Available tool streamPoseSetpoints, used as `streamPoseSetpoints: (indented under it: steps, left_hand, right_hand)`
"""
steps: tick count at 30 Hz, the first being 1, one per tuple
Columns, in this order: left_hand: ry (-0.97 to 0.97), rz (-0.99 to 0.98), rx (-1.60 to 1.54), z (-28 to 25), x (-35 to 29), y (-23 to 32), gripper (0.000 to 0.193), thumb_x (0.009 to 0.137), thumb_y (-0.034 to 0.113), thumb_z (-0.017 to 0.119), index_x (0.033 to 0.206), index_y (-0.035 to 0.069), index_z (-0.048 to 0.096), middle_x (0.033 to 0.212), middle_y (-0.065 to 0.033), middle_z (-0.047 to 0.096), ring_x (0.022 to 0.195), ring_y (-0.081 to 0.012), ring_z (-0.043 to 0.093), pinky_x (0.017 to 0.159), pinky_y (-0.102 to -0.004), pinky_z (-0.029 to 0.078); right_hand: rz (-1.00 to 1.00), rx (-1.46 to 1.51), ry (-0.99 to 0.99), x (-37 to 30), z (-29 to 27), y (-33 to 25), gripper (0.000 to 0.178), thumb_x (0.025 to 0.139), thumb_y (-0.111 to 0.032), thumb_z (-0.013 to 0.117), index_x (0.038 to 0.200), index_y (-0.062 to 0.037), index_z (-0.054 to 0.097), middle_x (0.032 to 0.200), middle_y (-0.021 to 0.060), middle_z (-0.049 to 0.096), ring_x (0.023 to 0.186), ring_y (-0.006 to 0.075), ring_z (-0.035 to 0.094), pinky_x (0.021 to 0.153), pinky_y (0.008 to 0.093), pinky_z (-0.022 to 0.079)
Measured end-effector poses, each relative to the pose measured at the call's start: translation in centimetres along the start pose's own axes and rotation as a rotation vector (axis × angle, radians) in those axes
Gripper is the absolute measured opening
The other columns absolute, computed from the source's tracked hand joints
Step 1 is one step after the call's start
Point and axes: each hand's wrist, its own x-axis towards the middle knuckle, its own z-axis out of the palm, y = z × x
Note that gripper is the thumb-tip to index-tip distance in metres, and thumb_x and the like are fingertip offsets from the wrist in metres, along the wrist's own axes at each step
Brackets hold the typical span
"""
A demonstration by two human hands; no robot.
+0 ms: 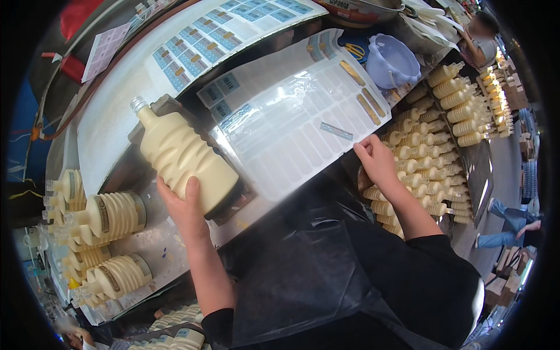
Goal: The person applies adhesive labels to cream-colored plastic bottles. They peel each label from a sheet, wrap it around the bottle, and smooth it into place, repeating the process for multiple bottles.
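My left hand [185,209] is wrapped round the lower part of a cream-coloured ribbed bottle [178,146]. The bottle has a clear neck without a cap and leans back on a dark metal rest, its neck toward the far left. To its right lies a mostly bare label sheet [286,157] with a few blue and gold labels left along its edges. One narrow grey-blue label [336,130] lies askew on that sheet. At the sheet's near right edge, the thumb and forefinger of my right hand [376,160] are pinched together on the edge.
A white board [125,137] with rows of blue labels spans the back. Yellow-handled scissors [354,51] lie beside a lavender bucket [394,61]. Several labelled cream bottles [108,216] lie at the left; many more bottles [420,157] are stacked at the right. Other people are farther off.
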Motion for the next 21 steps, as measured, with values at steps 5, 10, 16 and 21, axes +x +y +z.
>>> streamPoseSetpoints:
  steps: [5,10,16,21]
  left_hand:
    - [0.022,0.023,-0.091,0.2,0.1,0.2,0.088,0.093,0.025,0.068,0.160,-0.001,0.017,0.155,-0.0221,0.033,0.140,-0.0303,0.039,0.117,-0.0408,0.032]
    - [-0.009,-0.042,-0.132,0.2,0.1,1.1,0.073,0.099,0.015,0.056,0.160,0.003,0.018,0.156,-0.0171,0.035,0.140,-0.0273,0.040,0.118,-0.0388,0.032]
    - [-0.013,-0.038,-0.173,0.3,-0.1,0.8,0.075,0.097,0.014,0.056,0.160,0.003,0.016,0.153,-0.0192,0.035,0.139,-0.0284,0.041,0.118,-0.0394,0.031]
    - [-0.077,-0.139,-0.255,-0.3,0.3,1.6,0.086,0.093,0.014,0.064,0.159,0.003,0.011,0.152,-0.0236,0.035,0.141,-0.0295,0.039,0.116,-0.0425,0.035]
  right_hand:
    - [0.459,0.729,-0.176,2.4,3.1,1.8,0.049,0.095,-0.040,0.072,0.073,0.0019,0.060,0.060,0.0060,0.057,0.049,0.0172,0.053,0.047,0.0326,0.040]
    - [0.310,0.522,-0.067,2.0,0.8,3.9,0.033,0.091,-0.030,0.073,0.077,0.0006,0.070,0.058,0.0061,0.063,0.049,0.0164,0.059,0.048,0.0302,0.045]
    - [-0.183,-0.227,-0.088,3.6,-1.2,-9.1,0.022,0.080,-0.021,0.068,0.085,-0.0006,0.075,0.073,0.0178,0.070,0.070,0.0330,0.071,0.069,0.0393,0.056]
    - [-0.355,0.236,-0.561,5.9,2.7,-22.0,0.023,0.084,-0.020,0.068,0.083,0.0028,0.072,0.072,0.0132,0.071,0.065,0.0187,0.067,0.063,0.0345,0.053]
